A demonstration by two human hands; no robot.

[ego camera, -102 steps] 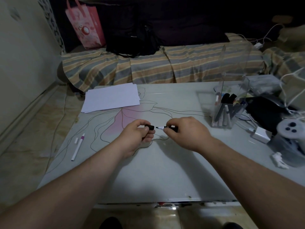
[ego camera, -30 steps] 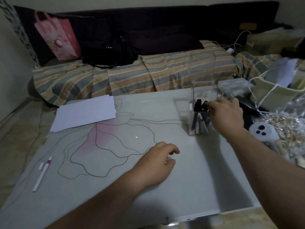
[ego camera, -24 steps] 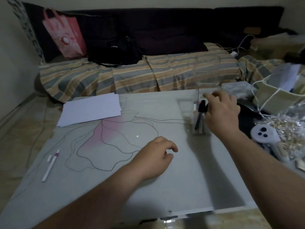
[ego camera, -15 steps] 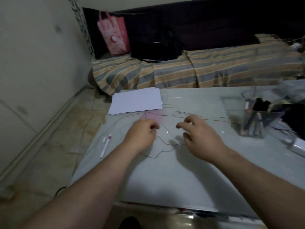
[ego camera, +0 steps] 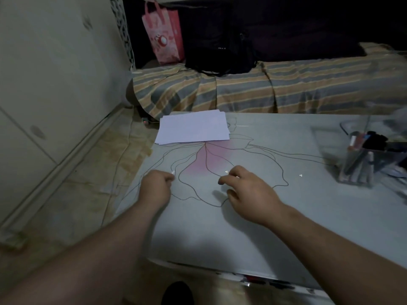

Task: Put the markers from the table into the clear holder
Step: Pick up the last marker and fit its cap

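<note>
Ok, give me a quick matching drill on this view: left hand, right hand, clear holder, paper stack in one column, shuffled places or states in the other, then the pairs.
Things:
1. left hand
2. right hand
3. clear holder
4. paper stack

Places or states:
A. at the table's right side, with markers standing inside
B. fingers loosely spread above the table, holding nothing
C. at the far left corner of the table
D. curled round a small white object

Pairs: 1-D, 2-B, 3-A, 4-C

Left hand (ego camera: 156,188) apparently grips a white marker (ego camera: 173,172); right hand (ego camera: 248,190) hovers over the table (ego camera: 297,216).
</note>
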